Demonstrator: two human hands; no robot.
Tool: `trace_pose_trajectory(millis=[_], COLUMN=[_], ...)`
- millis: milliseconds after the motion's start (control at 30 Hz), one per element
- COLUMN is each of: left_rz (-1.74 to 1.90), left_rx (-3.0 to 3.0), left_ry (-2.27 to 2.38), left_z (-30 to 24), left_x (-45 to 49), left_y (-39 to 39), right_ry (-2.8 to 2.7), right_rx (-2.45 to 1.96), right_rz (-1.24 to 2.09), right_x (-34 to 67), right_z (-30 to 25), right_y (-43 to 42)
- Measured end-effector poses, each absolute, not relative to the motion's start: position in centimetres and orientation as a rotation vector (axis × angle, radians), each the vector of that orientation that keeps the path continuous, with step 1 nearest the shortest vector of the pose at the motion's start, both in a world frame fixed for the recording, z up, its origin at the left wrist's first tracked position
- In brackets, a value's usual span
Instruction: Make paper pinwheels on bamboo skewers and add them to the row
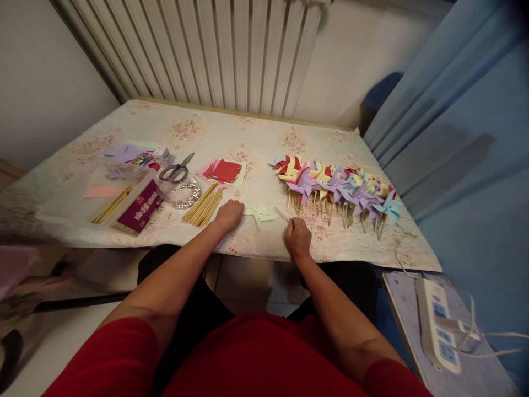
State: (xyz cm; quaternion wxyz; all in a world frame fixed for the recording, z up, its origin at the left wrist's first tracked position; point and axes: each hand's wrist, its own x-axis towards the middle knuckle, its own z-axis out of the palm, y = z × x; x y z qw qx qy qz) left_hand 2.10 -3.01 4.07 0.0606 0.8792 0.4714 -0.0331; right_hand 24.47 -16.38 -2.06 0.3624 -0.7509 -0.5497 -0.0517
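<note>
A pale green paper pinwheel (261,214) is at the front middle of the table, with a small shiny dot at its centre. My left hand (230,215) is closed at the pinwheel's left blade, which runs up to my fingers; the fingertips are partly hidden. On the other side, my right hand (298,238) is closed around a thin wooden stick (282,214). The stick's bare end points up and left toward the pinwheel, apart from it. Just left of my left hand lies a bundle of wooden sticks (203,207).
Finished pinwheels (339,187) stand crowded at right. Red paper pieces (223,171), scissors (177,169), a ring of shiny beads or pins (185,195) and a purple-labelled box (140,208) lie left. A power strip (438,325) with cables sits low right; a radiator (231,55) stands behind.
</note>
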Motion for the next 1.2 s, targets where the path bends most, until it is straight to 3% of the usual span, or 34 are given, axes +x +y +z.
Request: trace_pose_trajectory(millis=[300,633,1200], left_rz=[0.127,0.727,0.909], left_rx=[2.444,1.772,1.157], left_ry=[1.454,1.475,0.985], left_z=[4.2,3.8,1.6], left_x=[-0.6,0.8,1.8], left_y=[-4.6,-5.0,-2.1], right_ry=[-1.372,-1.471,-1.560], right_rx=[-2.014,-2.008,-2.104], right_rz=[-0.058,-0.175,-0.217], right_x=[24.2,24.3,24.1], right_z=[-1.6,-2.1,-2.6], right_y=[-16.4,-16.3,-16.2])
